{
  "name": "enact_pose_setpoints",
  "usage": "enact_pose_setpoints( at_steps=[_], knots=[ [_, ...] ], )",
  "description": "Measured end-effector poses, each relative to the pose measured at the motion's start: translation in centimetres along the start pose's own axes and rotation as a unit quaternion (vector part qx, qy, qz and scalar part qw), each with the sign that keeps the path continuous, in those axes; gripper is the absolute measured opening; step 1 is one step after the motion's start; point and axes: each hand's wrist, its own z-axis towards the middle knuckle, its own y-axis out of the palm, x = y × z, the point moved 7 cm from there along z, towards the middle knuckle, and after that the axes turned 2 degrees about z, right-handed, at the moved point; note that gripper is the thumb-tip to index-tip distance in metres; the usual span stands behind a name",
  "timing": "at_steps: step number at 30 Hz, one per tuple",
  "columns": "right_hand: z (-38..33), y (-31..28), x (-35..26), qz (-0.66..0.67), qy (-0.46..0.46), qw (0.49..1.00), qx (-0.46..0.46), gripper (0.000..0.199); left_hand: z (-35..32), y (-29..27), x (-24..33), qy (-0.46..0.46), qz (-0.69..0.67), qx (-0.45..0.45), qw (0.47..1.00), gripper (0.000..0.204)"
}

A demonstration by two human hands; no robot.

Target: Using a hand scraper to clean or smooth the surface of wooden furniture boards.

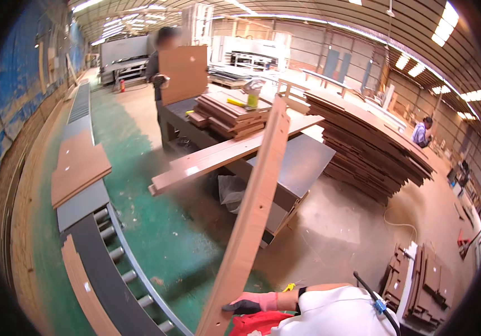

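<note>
Head view | gloved left hand (250, 303) clamped on lower edge of long wooden board (254, 215), board tilted up toward worktop (302, 162) | right hand out of sight | board stack (230, 115) on worktop beyond | roller conveyor (114, 246) left of board

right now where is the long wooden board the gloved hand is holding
In the head view the long wooden board stands tilted at centre, gripped near its lower end by the gloved hand, rising in front of the workbench.

No packages, signs or screens show clearly; only a small white label (191, 170) on the long brown board (223, 154).
</note>
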Motion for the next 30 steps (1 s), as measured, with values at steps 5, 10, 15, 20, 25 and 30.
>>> enact_pose_setpoints(
  at_steps=[5,10,15,20,25,30],
  knots=[
    [-1.8,-13.2,1.7,0.424,0.049,0.895,0.126,0.029,6.1,1.4,6.0,0.007,0.008,-0.054,0.999,0.033],
    [-1.5,-28.2,0.0,0.48,-0.082,0.849,0.203,0.031,12.4,2.7,12.2,0.023,0.02,-0.1,0.995,0.029],
    [-0.8,-39.7,-3.7,0.521,-0.149,0.802,0.251,0.029,20.9,4.1,19.0,0.088,0.059,-0.046,0.993,0.051],
    [-1.7,-43.6,-5.7,0.472,-0.192,0.826,0.241,0.032,31.5,8.0,24.0,0.118,0.039,-0.123,0.984,0.074],
    [1.2,-40.5,-4.4,0.525,-0.17,0.811,0.194,0.025,40.5,12.8,29.7,0.16,0.045,-0.14,0.976,0.078],
    [4.3,-39.2,-4.8,0.539,-0.193,0.809,0.132,0.024,42.7,11.7,34.8,0.252,0.004,0.025,0.967,0.069]
  ],
)
